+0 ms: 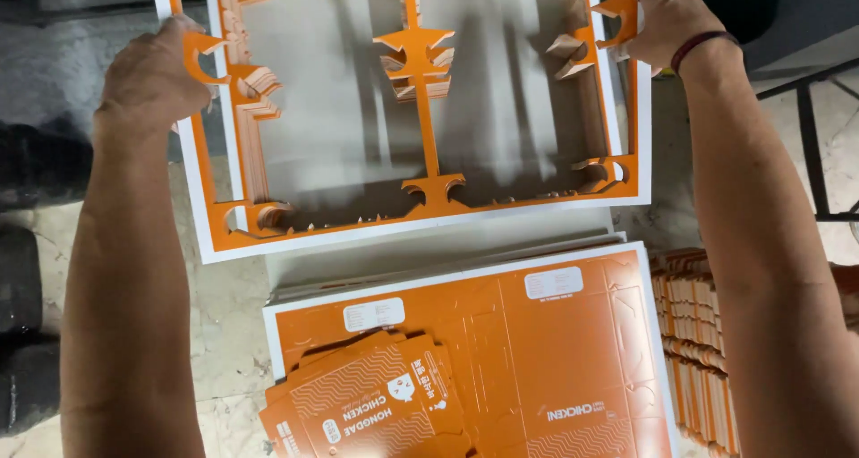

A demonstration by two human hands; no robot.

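Observation:
My left hand [152,78] and my right hand [667,20] each grip a side of a stack of orange-and-white cardboard frames [429,199], the leftover skeleton of die-cut sheets with its middle punched out. The frame stack is held up in front of me, above the floor. Below it lies a stack of printed orange cardboard sheets [555,333] with white borders. On that stack's near left corner rests a pile of punched-out orange box blanks [367,404]. A dark band circles my right wrist.
More orange cut blanks [698,333] are stacked on edge to the right of the sheet stack. A black metal frame [810,136] stands at the far right. The floor [224,333] is pale stone, with dark objects at the left edge.

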